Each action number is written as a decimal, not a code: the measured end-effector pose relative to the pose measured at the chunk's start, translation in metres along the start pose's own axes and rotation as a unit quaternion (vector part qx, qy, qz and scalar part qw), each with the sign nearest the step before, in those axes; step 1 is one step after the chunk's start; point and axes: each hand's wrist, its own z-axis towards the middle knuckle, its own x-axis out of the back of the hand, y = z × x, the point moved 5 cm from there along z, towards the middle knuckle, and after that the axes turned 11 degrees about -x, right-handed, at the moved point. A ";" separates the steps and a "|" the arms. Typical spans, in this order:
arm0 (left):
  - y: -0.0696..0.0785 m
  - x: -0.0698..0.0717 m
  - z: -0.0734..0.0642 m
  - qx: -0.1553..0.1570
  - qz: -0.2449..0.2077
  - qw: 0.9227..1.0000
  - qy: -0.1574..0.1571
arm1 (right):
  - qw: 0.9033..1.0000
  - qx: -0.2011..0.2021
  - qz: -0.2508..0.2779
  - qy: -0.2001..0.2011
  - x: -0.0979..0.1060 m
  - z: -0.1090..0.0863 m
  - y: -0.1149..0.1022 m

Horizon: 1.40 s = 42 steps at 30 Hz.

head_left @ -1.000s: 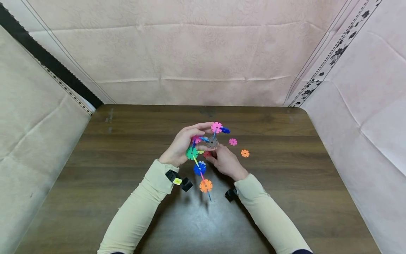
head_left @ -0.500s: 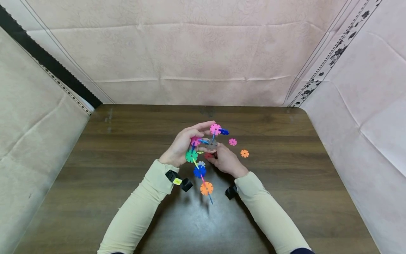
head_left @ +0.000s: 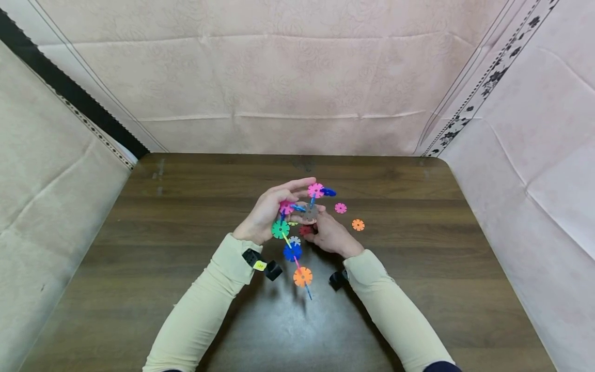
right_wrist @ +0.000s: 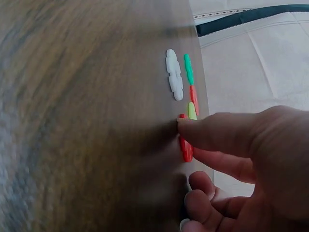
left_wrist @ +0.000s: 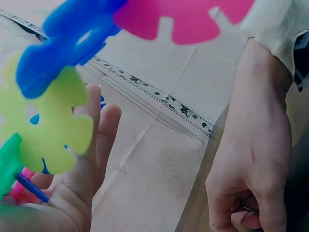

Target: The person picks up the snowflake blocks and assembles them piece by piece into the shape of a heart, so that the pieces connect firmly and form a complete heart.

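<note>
Pale cloth (head_left: 288,77) hangs round a brown wooden table (head_left: 195,206), and a person's two sleeved arms reach over it. The right hand (head_left: 332,235) has its thumb and a finger closed on a red disc (right_wrist: 186,150) down by the wood; the other fingers curl loosely below. The left hand (head_left: 264,212) grasps the chain (head_left: 280,229) of slotted discs, thumb against it and index stretched out long, keeping it off the surface.

From that grip the chain runs up to a pink disc and a dark blue one, and trails towards the person to an orange disc (head_left: 302,276). Beneath it lies a white disc (head_left: 295,240); past the right hand lie a loose pink disc (head_left: 341,208) and a loose orange one (head_left: 358,225).

Over the last second the trailing end has dipped a little, baring more of the white disc, while the right hand has hardly stirred. I'd judge the build no further on: the red disc looks unjoined, though the fingers hide its edge.
</note>
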 end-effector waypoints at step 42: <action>-0.005 0.002 0.003 0.013 -0.006 0.999 0.032 | 0.878 0.047 0.445 0.171 0.096 -0.073 -0.003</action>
